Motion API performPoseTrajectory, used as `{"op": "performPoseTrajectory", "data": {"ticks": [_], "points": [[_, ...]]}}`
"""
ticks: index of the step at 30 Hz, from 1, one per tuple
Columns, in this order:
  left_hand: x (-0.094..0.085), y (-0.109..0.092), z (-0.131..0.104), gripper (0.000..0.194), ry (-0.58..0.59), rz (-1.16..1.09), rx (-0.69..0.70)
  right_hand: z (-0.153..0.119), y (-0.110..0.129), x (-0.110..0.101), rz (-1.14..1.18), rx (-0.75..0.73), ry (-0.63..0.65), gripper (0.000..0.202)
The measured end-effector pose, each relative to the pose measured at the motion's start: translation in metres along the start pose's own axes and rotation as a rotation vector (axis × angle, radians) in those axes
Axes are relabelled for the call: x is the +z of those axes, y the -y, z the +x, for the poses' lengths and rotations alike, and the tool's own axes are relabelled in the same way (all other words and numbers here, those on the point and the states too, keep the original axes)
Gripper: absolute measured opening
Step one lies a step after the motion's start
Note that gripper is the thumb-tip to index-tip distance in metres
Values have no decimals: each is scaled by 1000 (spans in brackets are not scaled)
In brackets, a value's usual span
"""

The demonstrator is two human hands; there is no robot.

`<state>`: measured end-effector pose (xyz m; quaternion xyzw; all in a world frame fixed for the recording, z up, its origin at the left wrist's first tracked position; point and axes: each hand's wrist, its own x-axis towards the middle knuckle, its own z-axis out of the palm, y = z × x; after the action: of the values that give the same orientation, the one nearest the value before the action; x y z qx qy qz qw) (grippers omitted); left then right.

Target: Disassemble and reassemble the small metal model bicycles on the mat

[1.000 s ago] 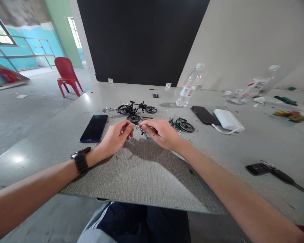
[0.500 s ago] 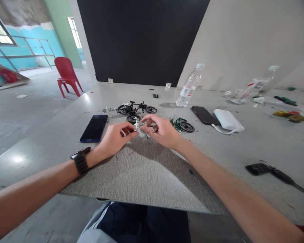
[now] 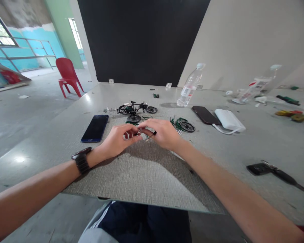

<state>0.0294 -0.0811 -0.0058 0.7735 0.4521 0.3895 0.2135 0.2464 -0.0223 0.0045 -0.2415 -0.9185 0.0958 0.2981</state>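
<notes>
My left hand [image 3: 121, 137] is closed, its fingertips pinching a small silver model-bicycle part [image 3: 140, 129] that the fingers mostly cover. Against the same part press the thumb and forefinger of my right hand [image 3: 162, 132]. A thin small screwdriver [image 3: 152, 135] with a black end is tucked in the right hand, its shaft slanting down to the left. Just beyond the hands stands a black model bicycle [image 3: 135, 108]. A loose spoked wheel [image 3: 134, 118] lies in front of it. Right of my right hand are green bicycle parts with a wheel [image 3: 187, 126].
A blue phone [image 3: 95, 128] lies left of my hands. To the right are a dark phone [image 3: 205, 115], a white power bank [image 3: 230, 120] and a key fob [image 3: 258, 169]. A clear bottle [image 3: 188, 88] stands toward the back. Small silver pieces [image 3: 111, 109] lie beside the bicycle.
My right fingers have moved left and closed in on the silver part at the left fingertips. That part has tipped down from upright, and the screwdriver shaft now shows below the right hand.
</notes>
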Motion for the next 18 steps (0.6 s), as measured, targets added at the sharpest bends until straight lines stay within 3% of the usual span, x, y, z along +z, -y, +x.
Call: {"op": "performPoseTrajectory", "data": {"ticks": [2, 5, 8, 11, 15, 18], "points": [[-6, -2, 4, 22, -8, -11, 15, 0, -1, -2, -28, 6, -44, 21], [-22, -2, 20, 32, -112, 12, 6, 0, -7, -5, -68, 25, -138, 19], [-41, 7, 47, 30, -159, 178, 47, -1, -15, -7, -90, 39, -205, 18], [-54, 24, 80, 37, -117, 379, 75, -3, -22, -10, -120, 66, -227, 18], [-50, 46, 116, 46, 46, 544, 90, -6, -25, -13, -134, 89, -212, 21], [-38, 50, 133, 43, 78, 618, 61, -7, -26, -14, -166, 116, -206, 21]]}}
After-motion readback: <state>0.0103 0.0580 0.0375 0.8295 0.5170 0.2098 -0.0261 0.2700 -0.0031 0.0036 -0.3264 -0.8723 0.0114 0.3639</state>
